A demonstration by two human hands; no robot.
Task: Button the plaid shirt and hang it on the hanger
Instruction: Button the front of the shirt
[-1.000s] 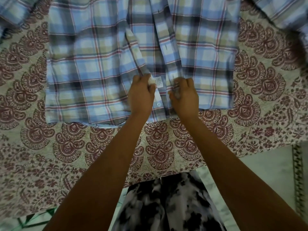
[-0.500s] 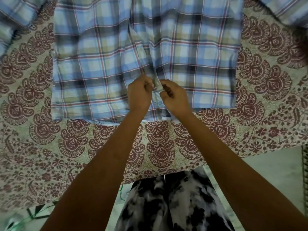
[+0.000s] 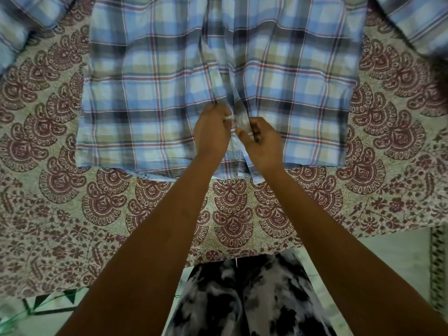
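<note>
A blue, white and red plaid shirt lies flat on a patterned bedspread, its hem towards me. My left hand pinches the left front edge of the shirt near the hem. My right hand pinches the right front edge just beside it, thumb and fingers closed on the cloth. The two front edges meet between my fingertips, a little above the hem. A small white button shows on the placket below my hands. No hanger is in view.
The bedspread is cream with maroon paisley motifs and runs to the bed's front edge near my legs. The shirt's sleeves spread out at the top corners. Pale floor shows at the lower right.
My hands have drawn together from apart, bringing the two front edges of the shirt to meet. The white label that showed between them is now covered.
</note>
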